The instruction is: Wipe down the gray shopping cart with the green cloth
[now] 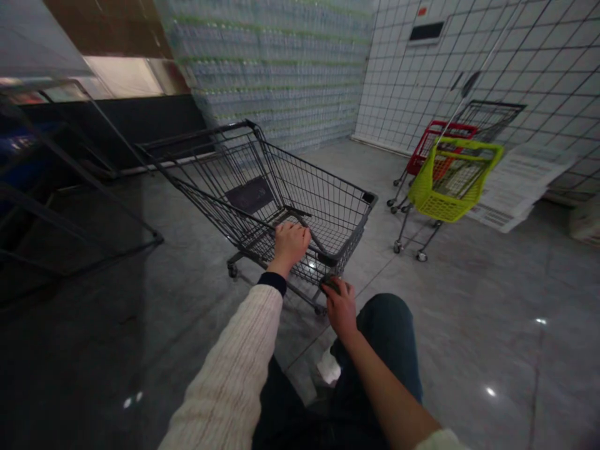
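A black shopping cart [250, 195] stood on the grey floor [187, 300], its near rim held under the person's curled left hand [291, 242], while the bent right hand [342, 307] gripped a dark piece [334, 285] (loose or attached, unclear) below the near corner, work seemingly underway, completion untellable.

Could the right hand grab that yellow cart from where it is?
Probably not: the yellow cart stands apart, farther off across the floor, while the right hand is by the near corner of the dark wire cart.
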{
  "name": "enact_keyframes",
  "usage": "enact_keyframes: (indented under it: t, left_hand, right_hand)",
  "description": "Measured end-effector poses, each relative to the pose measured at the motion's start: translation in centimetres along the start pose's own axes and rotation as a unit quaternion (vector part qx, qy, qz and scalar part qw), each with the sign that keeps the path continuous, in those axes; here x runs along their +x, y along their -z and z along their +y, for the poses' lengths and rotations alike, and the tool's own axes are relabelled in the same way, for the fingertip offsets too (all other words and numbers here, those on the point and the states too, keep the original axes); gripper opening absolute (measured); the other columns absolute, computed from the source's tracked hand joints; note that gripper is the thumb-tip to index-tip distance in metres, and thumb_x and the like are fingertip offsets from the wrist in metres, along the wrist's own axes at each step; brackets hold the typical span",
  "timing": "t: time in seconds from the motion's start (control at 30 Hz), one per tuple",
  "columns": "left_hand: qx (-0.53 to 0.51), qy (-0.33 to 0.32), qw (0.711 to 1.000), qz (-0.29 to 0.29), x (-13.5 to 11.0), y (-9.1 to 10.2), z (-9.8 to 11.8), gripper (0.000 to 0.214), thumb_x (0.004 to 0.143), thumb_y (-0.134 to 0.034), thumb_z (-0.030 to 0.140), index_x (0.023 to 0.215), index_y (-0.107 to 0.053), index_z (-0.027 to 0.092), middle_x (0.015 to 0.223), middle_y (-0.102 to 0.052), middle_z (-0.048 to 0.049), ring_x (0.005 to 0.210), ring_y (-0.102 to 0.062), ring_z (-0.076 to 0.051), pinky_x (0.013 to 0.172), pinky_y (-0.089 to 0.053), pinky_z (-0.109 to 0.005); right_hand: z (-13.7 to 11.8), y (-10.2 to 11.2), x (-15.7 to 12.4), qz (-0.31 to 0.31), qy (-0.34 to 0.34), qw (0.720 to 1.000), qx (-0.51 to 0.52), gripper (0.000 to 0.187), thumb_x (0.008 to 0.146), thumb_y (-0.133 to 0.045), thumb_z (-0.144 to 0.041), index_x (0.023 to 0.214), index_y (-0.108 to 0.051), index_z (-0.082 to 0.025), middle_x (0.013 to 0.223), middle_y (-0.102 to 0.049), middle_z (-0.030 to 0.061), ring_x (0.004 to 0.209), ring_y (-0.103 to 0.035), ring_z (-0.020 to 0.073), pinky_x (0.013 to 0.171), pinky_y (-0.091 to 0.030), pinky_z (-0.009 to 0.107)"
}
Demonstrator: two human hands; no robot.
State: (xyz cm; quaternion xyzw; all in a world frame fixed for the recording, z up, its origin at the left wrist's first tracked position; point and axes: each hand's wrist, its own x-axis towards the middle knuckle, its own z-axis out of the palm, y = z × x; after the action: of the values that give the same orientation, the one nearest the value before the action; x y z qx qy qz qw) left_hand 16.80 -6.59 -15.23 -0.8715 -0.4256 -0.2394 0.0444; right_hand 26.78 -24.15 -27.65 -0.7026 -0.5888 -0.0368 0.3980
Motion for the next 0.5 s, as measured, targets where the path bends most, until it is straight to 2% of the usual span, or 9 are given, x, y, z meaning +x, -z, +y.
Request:
enact_keyframes:
  t: [0.07,0.2,0.27,0.37,0.43,0.5]
  left_hand:
    - [0.0,-0.002,1.0,0.0,0.0,-0.2,-0.1,0.042,0.097,-0.033,0.033,0.08,-0.07,0.019,0.093,-0.072,-0.0092,0.095,-0.055,-0.027,0.083,-0.033,-0.044]
    - [-0.006,-0.001,1.0,-0.001,-0.1,-0.3,-0.2,0.042,0.096,-0.033,0.032,0.08,-0.07,0.019,0.093,-0.071,-0.0094,0.096,-0.054,-0.027,0.085,-0.033,-0.044]
    - [-0.006,-0.003,1.0,-0.003,-0.1,-0.2,-0.2,0.042,0.097,-0.033,0.032,0.081,-0.07,0.019,0.093,-0.071,-0.0095,0.097,-0.054,-0.027,0.085,-0.033,-0.044]
    - [0.003,-0.007,1.0,-0.012,-0.1,-0.1,-0.3,0.042,0.096,-0.033,0.031,0.082,-0.07,0.018,0.093,-0.071,-0.0097,0.096,-0.055,-0.026,0.085,-0.034,-0.042]
    - [0.007,-0.006,1.0,-0.01,-0.1,-0.1,-0.4,0.042,0.097,-0.033,0.032,0.081,-0.07,0.019,0.093,-0.071,-0.0096,0.094,-0.055,-0.025,0.084,-0.034,-0.042]
    - [0.005,-0.007,1.0,-0.003,-0.1,-0.2,-0.3,0.043,0.097,-0.032,0.032,0.081,-0.071,0.019,0.093,-0.071,-0.0091,0.094,-0.055,-0.025,0.084,-0.034,-0.043]
  right_hand:
    - [-0.3,-0.1,-0.2,-0.008,0.024,1.0,-0.014,0.04,0.081,-0.046,-0.005,0.104,-0.073,-0.025,0.122,-0.058,0.0059,0.111,-0.044,0.0252,0.096,-0.043,0.043]
    - [-2.0,-1.2,1.2,-0.045,0.064,0.995,-0.064,0.045,0.083,-0.046,-0.004,0.115,-0.069,-0.028,0.132,-0.056,0.0032,0.118,-0.042,0.0262,0.101,-0.037,0.046]
    - [-2.4,-1.9,1.4,-0.079,0.037,0.992,-0.096,0.047,0.083,-0.047,-0.005,0.117,-0.068,-0.03,0.135,-0.055,0.0026,0.119,-0.042,0.0281,0.1,-0.036,0.047]
    - [-1.4,-2.3,-0.2,-0.118,-0.041,0.987,-0.1,0.045,0.078,-0.048,-0.002,0.107,-0.072,-0.027,0.126,-0.061,0.0045,0.112,-0.048,0.0269,0.095,-0.041,0.042]
    - [0.0,-2.0,-1.9,-0.106,-0.058,0.991,-0.065,0.045,0.077,-0.046,-0.001,0.103,-0.074,-0.025,0.119,-0.064,0.006,0.107,-0.051,0.0246,0.092,-0.044,0.039]
    - [1.0,-1.5,-2.9,-0.062,-0.017,0.998,-0.016,0.047,0.079,-0.043,-0.002,0.106,-0.073,-0.026,0.12,-0.063,0.0061,0.109,-0.05,0.0237,0.095,-0.043,0.04]
